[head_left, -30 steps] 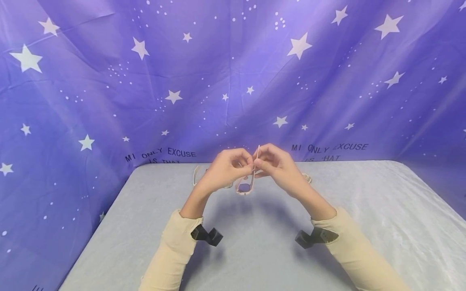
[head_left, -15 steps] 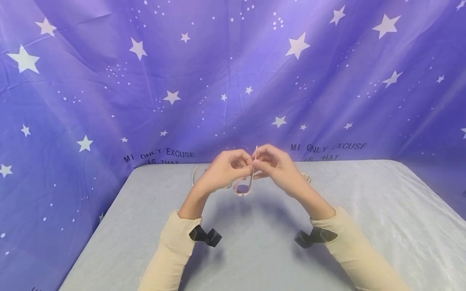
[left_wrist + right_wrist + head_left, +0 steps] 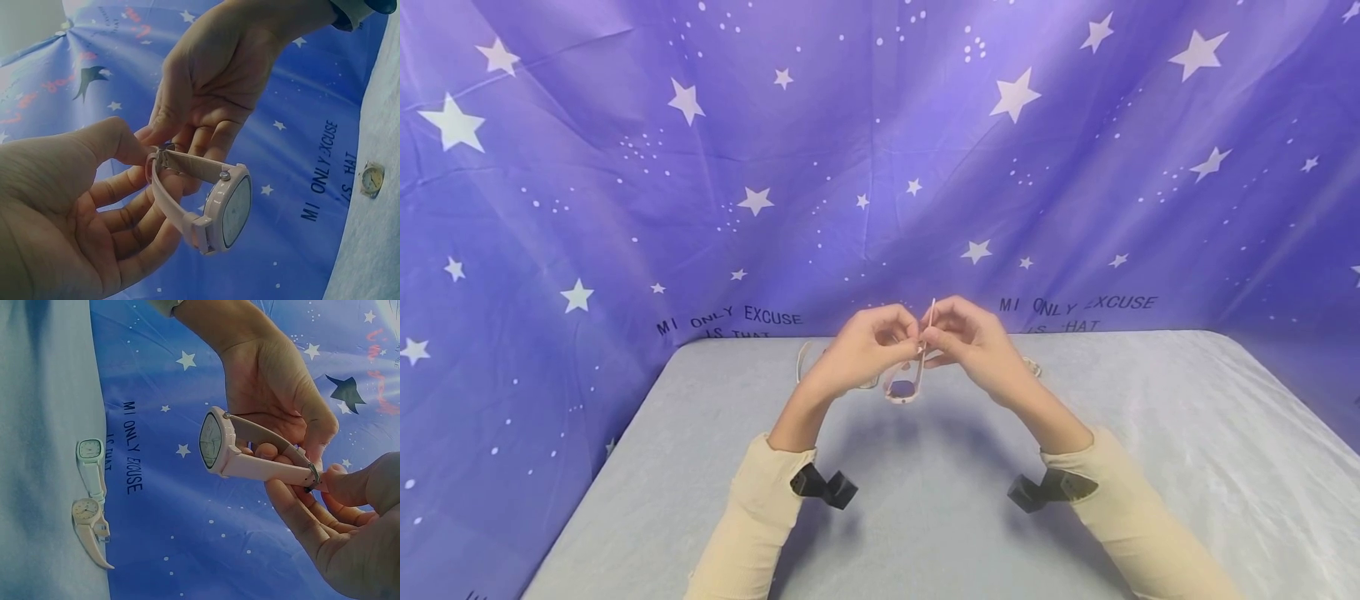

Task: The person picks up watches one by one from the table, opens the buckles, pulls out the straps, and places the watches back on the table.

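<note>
Pink watch held aloft between two hands

Four watches are seen: one in the hands, three on the table [image 3: 925, 517]. The pink watch [image 3: 215, 447] is raised above the tabletop, its round dial hanging down. Its strap ends are pinched narrowly near the metal buckle [image 3: 312, 477] by the thumb and fingers of both the left hand [image 3: 867, 350] and the right hand [image 3: 976, 346].

The pink strap is smooth, flexible and bent into a loop, with small holes near the buckle. A pale, plush-looking cloth is spread over the table. Lying on it are a mint-green watch [image 3: 91, 450] with a squarish case, a cream watch [image 3: 86, 511] just beside it, and, well apart, a gold-toned watch [image 3: 372, 180] with a round dial.

In the head view, the watches on the table are partly hidden by the hands and wrists. Two black wrist cameras [image 3: 826, 487] are worn at two cream sleeves [image 3: 752, 517]. A purple-blue backdrop [image 3: 865, 150] is printed with white stars.
</note>
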`<move>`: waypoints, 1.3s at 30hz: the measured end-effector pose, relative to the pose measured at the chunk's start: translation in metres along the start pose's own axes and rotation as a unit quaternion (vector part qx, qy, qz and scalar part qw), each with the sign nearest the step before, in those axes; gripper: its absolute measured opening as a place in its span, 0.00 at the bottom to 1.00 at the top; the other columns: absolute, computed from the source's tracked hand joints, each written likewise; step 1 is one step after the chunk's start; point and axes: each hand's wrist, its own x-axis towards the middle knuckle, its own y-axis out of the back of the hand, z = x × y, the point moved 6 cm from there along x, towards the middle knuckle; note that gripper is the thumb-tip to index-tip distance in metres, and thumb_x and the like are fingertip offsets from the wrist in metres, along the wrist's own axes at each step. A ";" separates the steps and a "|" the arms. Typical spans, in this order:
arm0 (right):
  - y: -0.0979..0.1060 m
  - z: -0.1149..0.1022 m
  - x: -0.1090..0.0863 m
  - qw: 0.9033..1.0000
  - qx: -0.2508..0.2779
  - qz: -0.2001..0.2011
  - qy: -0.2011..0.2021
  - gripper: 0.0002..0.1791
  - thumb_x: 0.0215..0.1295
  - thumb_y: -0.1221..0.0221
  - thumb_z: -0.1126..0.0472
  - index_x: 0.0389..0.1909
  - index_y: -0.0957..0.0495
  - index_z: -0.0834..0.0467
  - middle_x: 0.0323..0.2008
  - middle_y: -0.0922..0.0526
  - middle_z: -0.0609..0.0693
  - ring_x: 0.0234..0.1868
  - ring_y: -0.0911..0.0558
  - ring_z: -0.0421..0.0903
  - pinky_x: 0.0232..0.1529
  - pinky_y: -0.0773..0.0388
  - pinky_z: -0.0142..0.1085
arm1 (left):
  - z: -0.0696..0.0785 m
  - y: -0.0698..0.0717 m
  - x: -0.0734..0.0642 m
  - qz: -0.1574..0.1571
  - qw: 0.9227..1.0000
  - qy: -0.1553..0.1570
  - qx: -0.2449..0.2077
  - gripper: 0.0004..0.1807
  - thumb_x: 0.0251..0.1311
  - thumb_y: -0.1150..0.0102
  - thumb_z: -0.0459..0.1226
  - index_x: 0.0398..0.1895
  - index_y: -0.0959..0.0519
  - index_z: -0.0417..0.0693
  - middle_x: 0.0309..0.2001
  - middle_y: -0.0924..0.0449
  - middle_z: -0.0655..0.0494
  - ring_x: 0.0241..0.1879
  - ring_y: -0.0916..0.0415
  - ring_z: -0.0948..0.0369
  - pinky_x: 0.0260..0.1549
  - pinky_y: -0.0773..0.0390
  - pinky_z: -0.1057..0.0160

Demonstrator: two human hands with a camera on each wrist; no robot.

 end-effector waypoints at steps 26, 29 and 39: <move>0.000 0.000 0.000 1.000 -0.002 0.002 -0.004 0.09 0.71 0.44 0.73 0.50 0.28 0.70 0.44 0.17 0.62 0.39 0.12 0.41 0.44 0.11 0.44 | -0.004 0.005 -0.003 0.004 0.999 0.047 -0.014 0.02 0.61 0.39 0.30 0.33 0.22 0.40 0.32 0.15 0.49 0.32 0.16 0.60 0.41 0.19 0.63; 0.000 0.000 0.000 1.000 -0.001 0.002 -0.003 0.09 0.71 0.44 0.73 0.49 0.27 0.70 0.43 0.17 0.61 0.39 0.12 0.41 0.44 0.11 0.44 | -0.004 0.006 -0.003 0.003 0.999 0.050 -0.018 0.02 0.61 0.39 0.30 0.32 0.22 0.41 0.32 0.14 0.48 0.32 0.16 0.60 0.41 0.20 0.64; 0.000 0.002 0.001 1.000 0.000 0.006 -0.009 0.10 0.71 0.44 0.73 0.50 0.28 0.70 0.42 0.18 0.56 0.38 0.12 0.42 0.44 0.11 0.44 | -0.005 0.005 -0.001 -0.004 0.998 0.054 -0.031 0.08 0.60 0.41 0.28 0.42 0.21 0.39 0.36 0.16 0.46 0.33 0.16 0.60 0.40 0.16 0.63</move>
